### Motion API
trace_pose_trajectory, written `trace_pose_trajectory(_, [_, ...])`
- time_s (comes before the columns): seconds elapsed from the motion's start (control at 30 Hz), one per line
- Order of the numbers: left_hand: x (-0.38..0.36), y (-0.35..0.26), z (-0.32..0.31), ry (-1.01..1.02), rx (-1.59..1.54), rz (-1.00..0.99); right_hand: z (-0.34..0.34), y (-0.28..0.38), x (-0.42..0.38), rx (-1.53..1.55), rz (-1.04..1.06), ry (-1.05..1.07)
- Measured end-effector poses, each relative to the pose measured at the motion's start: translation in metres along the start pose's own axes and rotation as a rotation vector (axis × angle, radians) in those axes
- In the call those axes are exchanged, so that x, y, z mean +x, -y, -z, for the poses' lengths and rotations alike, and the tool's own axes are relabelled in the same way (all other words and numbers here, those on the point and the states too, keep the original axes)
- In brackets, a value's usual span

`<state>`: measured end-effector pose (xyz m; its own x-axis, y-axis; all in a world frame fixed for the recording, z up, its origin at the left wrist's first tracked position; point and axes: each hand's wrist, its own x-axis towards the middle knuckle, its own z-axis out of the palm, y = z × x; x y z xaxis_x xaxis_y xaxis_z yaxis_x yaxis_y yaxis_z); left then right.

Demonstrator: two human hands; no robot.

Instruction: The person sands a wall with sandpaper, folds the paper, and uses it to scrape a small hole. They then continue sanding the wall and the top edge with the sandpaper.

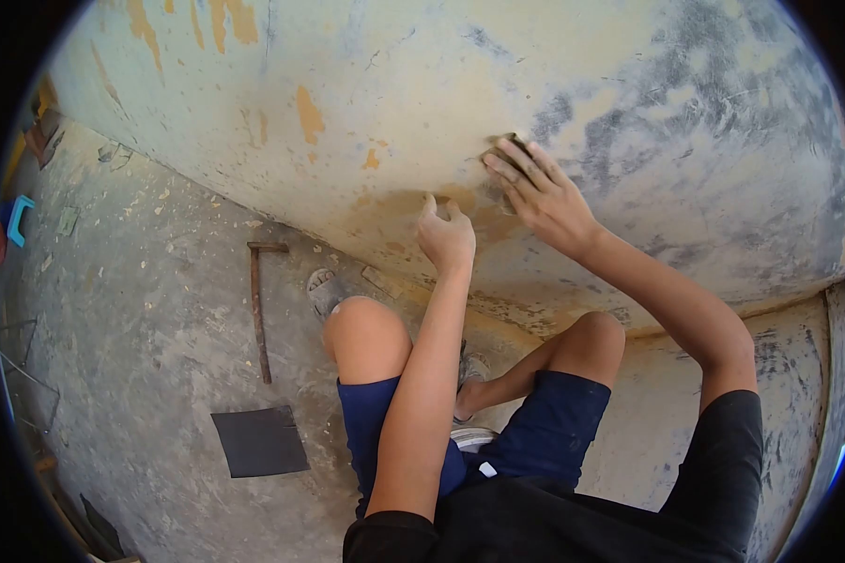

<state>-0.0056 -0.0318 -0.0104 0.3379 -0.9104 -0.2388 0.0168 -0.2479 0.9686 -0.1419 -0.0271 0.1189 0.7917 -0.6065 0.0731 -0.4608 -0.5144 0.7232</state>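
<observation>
A large pale curved surface (422, 103) with orange and dark grey patches fills the top of the view. My right hand (540, 188) presses a dark sanding sheet (508, 146) flat against it, fingers stretched over the sheet. Lower and to the left, my left hand (446, 230) is held at the surface beside an orange-brown patch, thumb and fingers apart, with nothing visible in it. Whether its fingertips touch the surface cannot be made out.
On the grey floor (150, 310) at the left lie a rusty hammer-shaped tool (259, 310) and a square black sheet (259, 441). A turquoise plastic object (19, 221) stands at the far left. My bent knees are below my hands.
</observation>
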Motion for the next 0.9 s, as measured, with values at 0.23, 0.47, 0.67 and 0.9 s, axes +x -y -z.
trace_pose_trajectory(0.23, [-0.001,0.016,-0.021,0.057,-0.023,-0.051,-0.008,0.01,0.018,-0.086,0.015,-0.005])
trace_pose_trajectory(0.47, [-0.003,0.016,-0.016,0.151,0.04,-0.075,0.001,0.003,0.001,-0.052,-0.018,-0.027])
trace_pose_trajectory(0.67, [0.001,0.022,-0.011,0.247,0.084,-0.08,-0.024,0.023,0.036,-0.08,0.009,-0.068])
trace_pose_trajectory(0.9, [0.013,0.026,-0.002,0.236,0.159,-0.177,-0.004,-0.001,-0.043,0.028,-0.032,-0.067])
